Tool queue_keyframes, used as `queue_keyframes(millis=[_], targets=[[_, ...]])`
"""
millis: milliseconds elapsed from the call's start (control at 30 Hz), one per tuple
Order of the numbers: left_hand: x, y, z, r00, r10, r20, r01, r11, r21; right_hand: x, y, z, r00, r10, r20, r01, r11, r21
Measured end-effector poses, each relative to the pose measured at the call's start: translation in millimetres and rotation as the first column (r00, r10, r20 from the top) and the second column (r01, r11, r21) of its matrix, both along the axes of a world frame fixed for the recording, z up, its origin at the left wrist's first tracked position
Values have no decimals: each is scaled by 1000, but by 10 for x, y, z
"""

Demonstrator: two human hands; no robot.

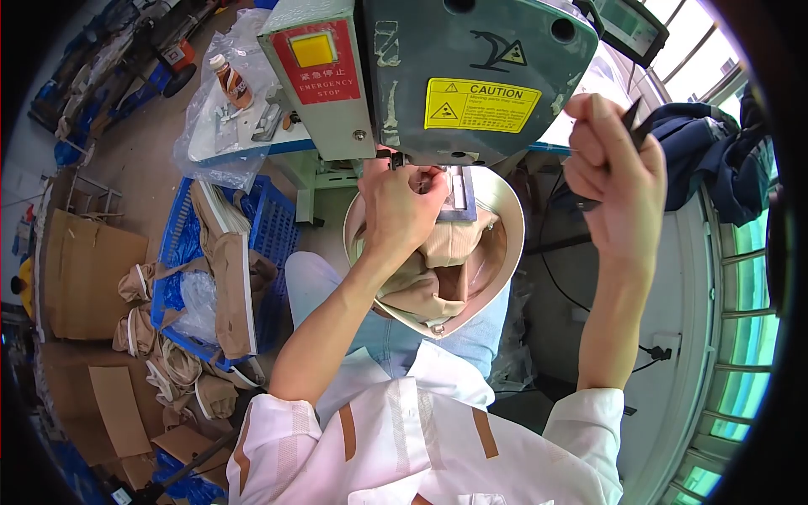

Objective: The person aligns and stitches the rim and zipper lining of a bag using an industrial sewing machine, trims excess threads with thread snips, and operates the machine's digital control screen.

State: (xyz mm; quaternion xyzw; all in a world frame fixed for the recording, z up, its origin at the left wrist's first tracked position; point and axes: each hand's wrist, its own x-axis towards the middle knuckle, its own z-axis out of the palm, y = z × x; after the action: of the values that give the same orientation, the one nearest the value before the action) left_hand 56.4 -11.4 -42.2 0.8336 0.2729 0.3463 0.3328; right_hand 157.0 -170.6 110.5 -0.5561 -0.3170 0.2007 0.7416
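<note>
My right hand [614, 164] is raised at the right of the sewing machine head. It is closed around small black scissors [635, 122], whose dark blades poke up past the fingers. My left hand [400, 206] reaches under the machine head [471, 50], with its fingers bent together beside a metal clamp frame [457, 198]. Whatever those fingertips pinch, if anything, is hidden. A tan fabric bag-like piece [446, 244] with a pale rounded rim hangs below the clamp, over my lap. Part of it lies under the frame.
A blue crate [282, 202] at left holds tan fabric pieces, with more tan pieces [215, 396] around it. Cardboard [88, 273] lies farther left. A bottle [231, 82] stands on the white tabletop [206, 139]. An emergency stop button [312, 49] faces me. Dark clothing [707, 151] hangs at right.
</note>
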Motion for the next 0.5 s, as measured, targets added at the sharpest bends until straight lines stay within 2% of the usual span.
queue_keyframes(millis=[67,133,200,233,267,400,467,500], targets=[[-2,2,5,999,-27,48,30,998,-59,-76,-61,206,989,-56,136,50,998,48],[-14,1,49,998,-48,30,50,995,-81,-89,-101,348,990,-13,142,3,998,68],[-14,-1,63,998,-67,1,67,994,-81,-127,-60,423,963,-24,269,32,999,-26],[-9,6,32,999,-46,10,46,999,-8,-41,-108,400,970,52,236,-50,999,-12],[-12,10,14,1000,-23,20,21,998,63,-17,-129,404,970,52,239,-51,999,-12],[-13,0,28,999,-11,-41,11,1000,15,103,-161,388,975,59,213,-78,994,82],[-9,5,21,1000,-15,-22,15,1000,19,146,-148,358,982,167,87,-181,965,192],[-11,8,19,1000,-14,-22,15,1000,17,167,-154,346,982,167,87,-181,965,191]])
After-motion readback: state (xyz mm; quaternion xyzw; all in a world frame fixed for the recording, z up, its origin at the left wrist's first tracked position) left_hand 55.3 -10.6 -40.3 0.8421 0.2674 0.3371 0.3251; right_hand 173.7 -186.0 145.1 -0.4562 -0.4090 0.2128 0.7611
